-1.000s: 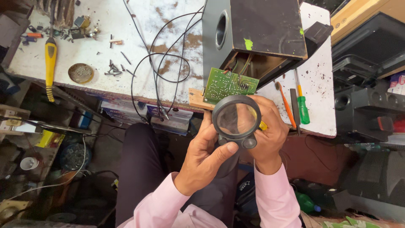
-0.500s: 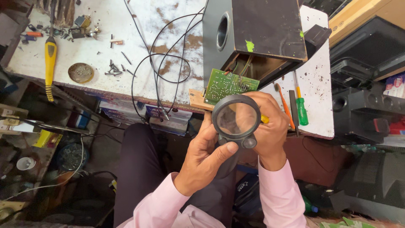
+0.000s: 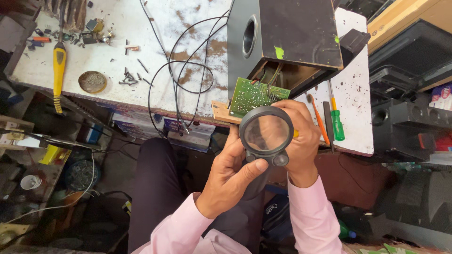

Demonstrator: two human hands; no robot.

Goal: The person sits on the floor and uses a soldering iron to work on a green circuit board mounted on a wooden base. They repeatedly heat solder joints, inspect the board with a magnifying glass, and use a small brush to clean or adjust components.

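Head view, looking down on a repair bench. The left hand (image 3: 230, 176) grips the black handle of a round black-rimmed magnifying glass (image 3: 266, 133), fingers wrapped closed around the grip and the thumb laid flat across the base of the lens housing. The right hand (image 3: 301, 141) is curled closed at the right of the lens rim; a short yellow tip shows at its fingers, but what it holds cannot be told.

Compared with the views half a second and one second earlier, the lens sits in nearly the same place at the near edge of the bench, and the thumb lies across the housing as before. The change is slight: the glass is steadied rather than carried, which suggests that inspection is under way and not yet finished.

The lens hangs just near of the green printed circuit board (image 3: 252, 95), which leans out of the open bottom of the black wooden speaker cabinet (image 3: 287, 35) and rests on a small pale wooden block (image 3: 221, 112). Thin wires run from the board into the cabinet.

On the white, rust-stained worktop (image 3: 155, 28), loops of thin black cable (image 3: 183, 70) lie left of the cabinet. A green-handled screwdriver (image 3: 336, 122) and an orange-handled screwdriver (image 3: 320, 123) lie to the right of the hands. Far left are a yellow-handled tool (image 3: 58, 63), a round metal tin (image 3: 92, 81) and scattered dark screws (image 3: 128, 77).
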